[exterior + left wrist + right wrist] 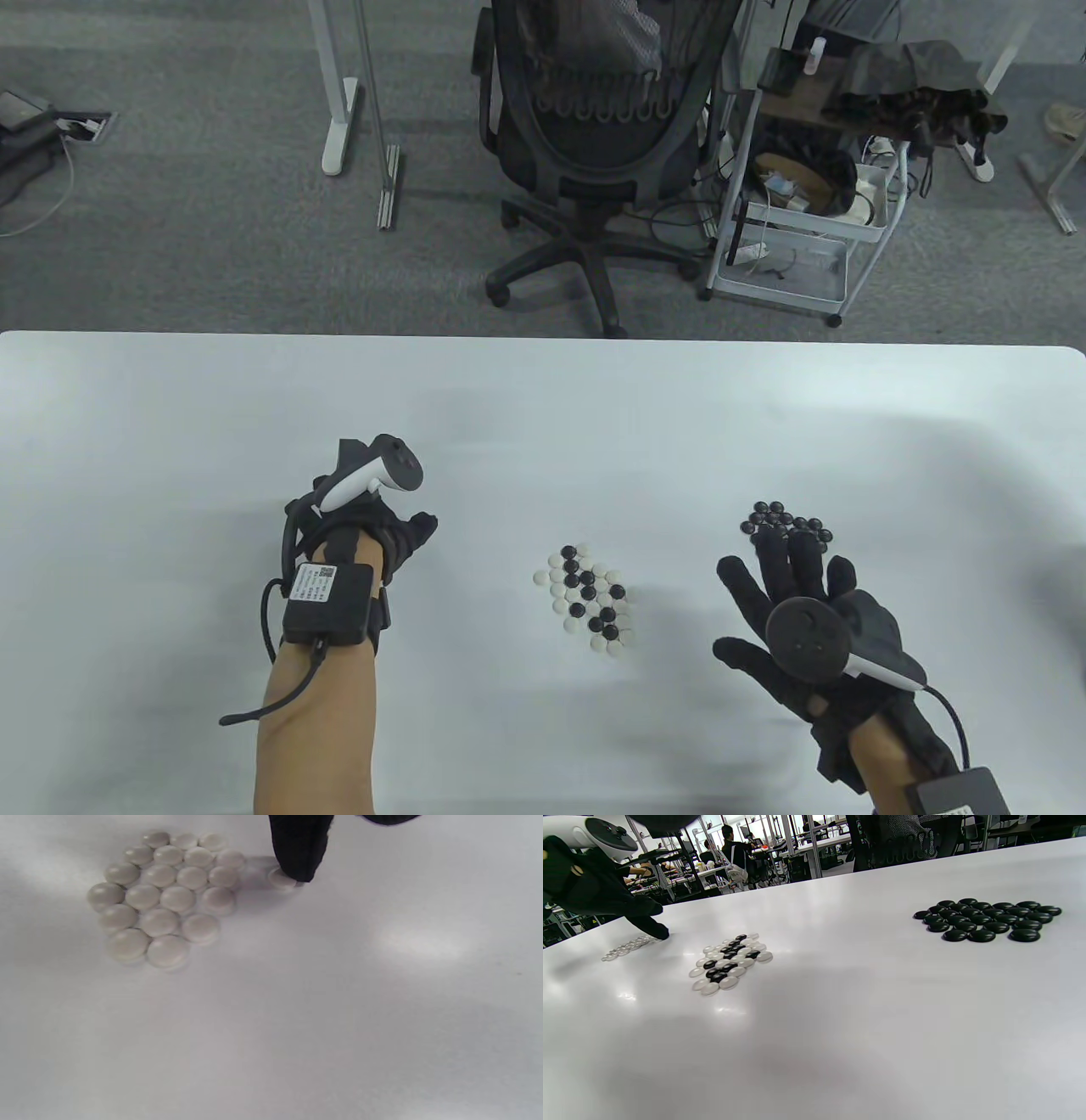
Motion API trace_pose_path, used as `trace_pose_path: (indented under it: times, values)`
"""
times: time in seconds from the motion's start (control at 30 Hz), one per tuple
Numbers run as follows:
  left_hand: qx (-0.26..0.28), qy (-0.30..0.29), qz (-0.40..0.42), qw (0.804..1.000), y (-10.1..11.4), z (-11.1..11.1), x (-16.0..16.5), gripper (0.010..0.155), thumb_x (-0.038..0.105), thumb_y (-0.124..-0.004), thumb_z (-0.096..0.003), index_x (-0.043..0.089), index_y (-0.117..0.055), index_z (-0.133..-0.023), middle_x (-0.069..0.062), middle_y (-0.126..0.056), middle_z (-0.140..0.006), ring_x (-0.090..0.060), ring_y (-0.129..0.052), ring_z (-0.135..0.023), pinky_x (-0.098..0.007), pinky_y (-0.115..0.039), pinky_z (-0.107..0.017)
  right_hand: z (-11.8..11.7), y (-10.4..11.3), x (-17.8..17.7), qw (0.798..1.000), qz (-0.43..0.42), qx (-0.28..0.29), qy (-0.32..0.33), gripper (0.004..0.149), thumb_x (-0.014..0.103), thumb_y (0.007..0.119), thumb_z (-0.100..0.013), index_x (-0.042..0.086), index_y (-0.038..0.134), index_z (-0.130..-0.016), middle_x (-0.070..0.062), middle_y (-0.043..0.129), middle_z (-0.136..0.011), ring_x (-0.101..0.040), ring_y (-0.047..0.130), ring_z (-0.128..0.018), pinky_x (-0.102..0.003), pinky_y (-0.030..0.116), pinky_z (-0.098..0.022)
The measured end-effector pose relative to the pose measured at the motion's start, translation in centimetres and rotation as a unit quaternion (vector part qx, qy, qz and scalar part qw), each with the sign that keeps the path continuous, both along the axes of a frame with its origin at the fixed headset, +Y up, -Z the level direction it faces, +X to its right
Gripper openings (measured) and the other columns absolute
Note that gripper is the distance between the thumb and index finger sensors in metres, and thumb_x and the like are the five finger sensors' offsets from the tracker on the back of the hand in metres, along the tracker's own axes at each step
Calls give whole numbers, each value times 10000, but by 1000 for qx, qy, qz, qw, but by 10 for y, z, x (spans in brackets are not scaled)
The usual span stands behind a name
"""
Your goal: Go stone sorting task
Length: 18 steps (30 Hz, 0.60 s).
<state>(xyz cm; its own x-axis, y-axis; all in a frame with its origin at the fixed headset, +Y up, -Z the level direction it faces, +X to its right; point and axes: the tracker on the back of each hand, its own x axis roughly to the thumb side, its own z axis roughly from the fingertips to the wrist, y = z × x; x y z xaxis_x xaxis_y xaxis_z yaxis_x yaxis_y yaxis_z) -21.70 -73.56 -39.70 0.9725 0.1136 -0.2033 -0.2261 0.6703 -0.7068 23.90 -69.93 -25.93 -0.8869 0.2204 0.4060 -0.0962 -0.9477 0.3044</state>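
Note:
A mixed heap of black and white stones (590, 598) lies at the table's middle, also seen in the right wrist view (729, 961). My left hand (405, 536) reaches down left of it. In the left wrist view one gloved fingertip (297, 861) presses a single white stone (281, 879) beside the sorted white cluster (165, 895). The table view hides that cluster under the hand. My right hand (789, 564) is spread flat and holds nothing, its fingertips at the near edge of the sorted black cluster (785, 519), which also shows in the right wrist view (988, 918).
The white table (543, 399) has bare surface behind and in front of the three groups. Beyond its far edge stand an office chair (594, 127) and a white wire cart (797, 212).

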Motion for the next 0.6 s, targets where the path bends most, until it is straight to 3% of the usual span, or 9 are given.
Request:
trace_pose_path:
  times: [0.37,0.5,0.6]
  values:
    - [10,1,-3,1000,7,5,-7,706,521,-420,-545,233,-607,-1162,-258,104,-1167,-592,164,-935,-843,8,-573,0,-1,-2,1000,1,-5,4,827,559,526,-536,126,164,-1140,-317,-80,-1065,-577,-110,-882,-807,33,-534]
    - [22,-41,25,999,18,5,15,703,520,-433,-554,224,-605,-1168,-274,88,-1174,-598,154,-937,-844,4,-571,0,-1,-2,1000,-1,-4,5,827,559,527,-536,125,166,-1141,-317,-78,-1066,-577,-110,-882,-807,34,-534]
    - [13,-108,42,993,23,8,47,700,519,-441,-559,219,-644,-1157,-290,42,-1189,-609,116,-948,-846,-13,-568,0,0,-1,1000,-4,-5,3,827,559,528,-536,124,170,-1141,-317,-76,-1067,-578,-108,-885,-808,35,-535]
